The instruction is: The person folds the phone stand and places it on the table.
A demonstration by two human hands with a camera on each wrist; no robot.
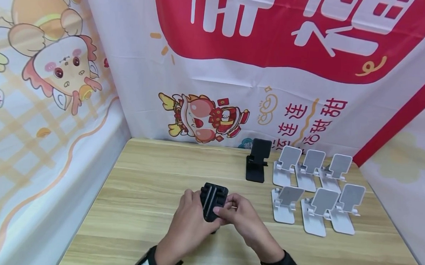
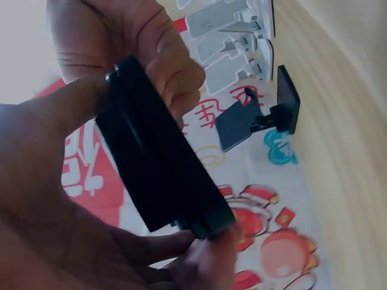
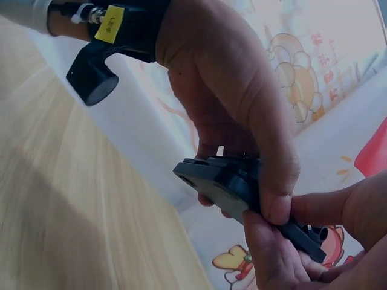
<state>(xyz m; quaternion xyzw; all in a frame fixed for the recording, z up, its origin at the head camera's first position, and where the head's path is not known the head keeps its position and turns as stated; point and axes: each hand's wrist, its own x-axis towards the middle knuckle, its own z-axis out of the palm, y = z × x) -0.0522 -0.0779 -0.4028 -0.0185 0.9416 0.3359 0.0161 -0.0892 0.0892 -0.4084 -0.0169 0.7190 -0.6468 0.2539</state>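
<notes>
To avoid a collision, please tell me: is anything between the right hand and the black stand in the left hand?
Nothing visible: the right hand pinches the held stand, beside the left hand that grips it. The other black stand is farther off, to the right.

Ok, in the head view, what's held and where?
A black folded stand: the left hand grips its left side, the right hand pinches its right edge.

A left hand [image 1: 190, 219] and right hand [image 1: 245, 217] partly cover a black folded plastic stand [image 1: 213, 201], the left fingertips lost behind it. At the far side, large white characters [image 1: 254, 0] on a red cloth panel [image 1: 273, 48] run past the head view's top edge; the left wrist view crops white-and-grey plastic stands [image 2: 211, 47].
</notes>
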